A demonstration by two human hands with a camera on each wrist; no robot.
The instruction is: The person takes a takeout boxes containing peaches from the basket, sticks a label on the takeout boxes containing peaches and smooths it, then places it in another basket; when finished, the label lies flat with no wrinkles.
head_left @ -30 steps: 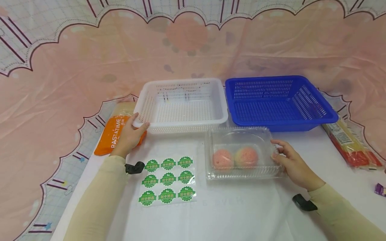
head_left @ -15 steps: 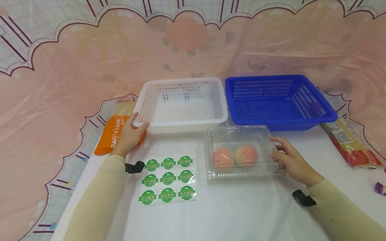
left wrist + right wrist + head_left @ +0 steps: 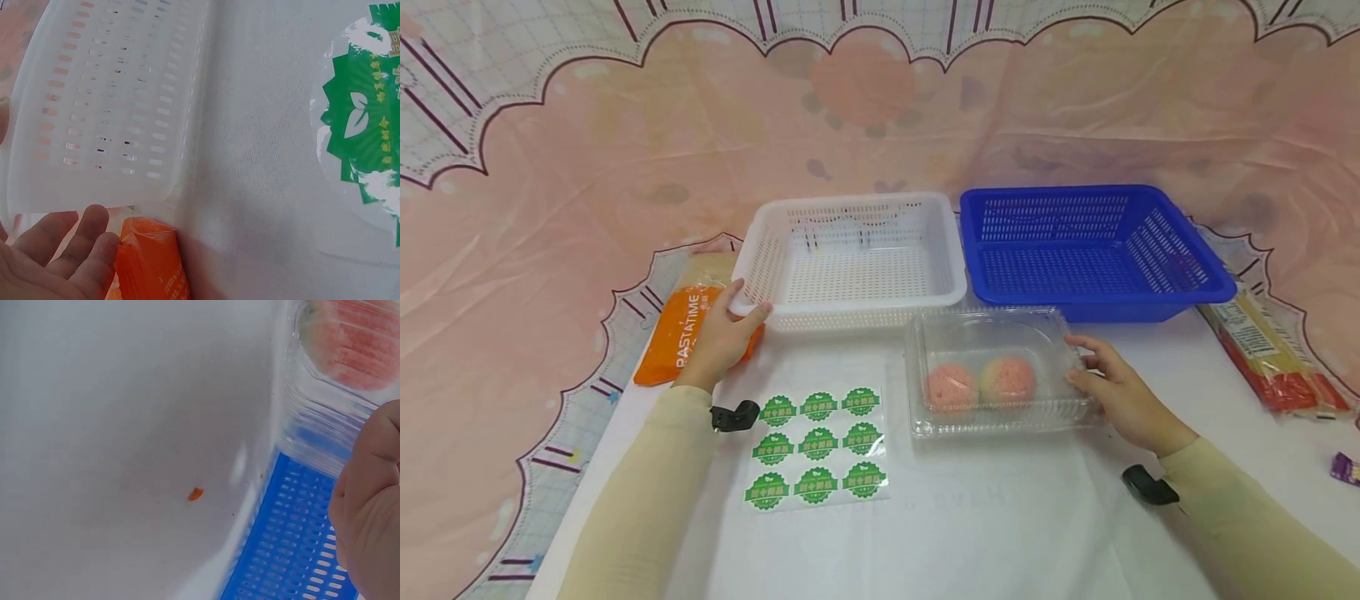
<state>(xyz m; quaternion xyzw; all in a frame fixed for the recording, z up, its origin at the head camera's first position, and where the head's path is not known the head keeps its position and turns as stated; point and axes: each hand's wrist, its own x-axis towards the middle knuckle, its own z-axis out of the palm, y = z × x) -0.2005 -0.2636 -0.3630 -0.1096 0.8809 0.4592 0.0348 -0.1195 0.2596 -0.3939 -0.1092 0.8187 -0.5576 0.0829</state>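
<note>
The clamshell is sat on the white cloth just near of the gap between the white basket and the blue basket, with two pink peaches seen through the lid. Its right end is held by the right hand: fingers are loosely curled against the side wall, thumb along the near edge, as far as can be made out. In the right wrist view only the back of the hand is shown, so the exact pinch can't be told.

The left hand is rested on the white basket's near left corner, thumb up over the rim and fingers laid fairly straight along the wall; the orange pasta pack is partly covered by it. A sheet of green stickers is lying left of the clamshell.

Handling-wise, thin clear plastic like that is probably light, flexy and a bit slick, so it'd likely buckle or pop open if squeezed at one end only. The peaches can be expected to roll and shift the weight. A grip is best taken low on both short ends, under the ribbed rim, kept level, not pressed on the lid.
</note>
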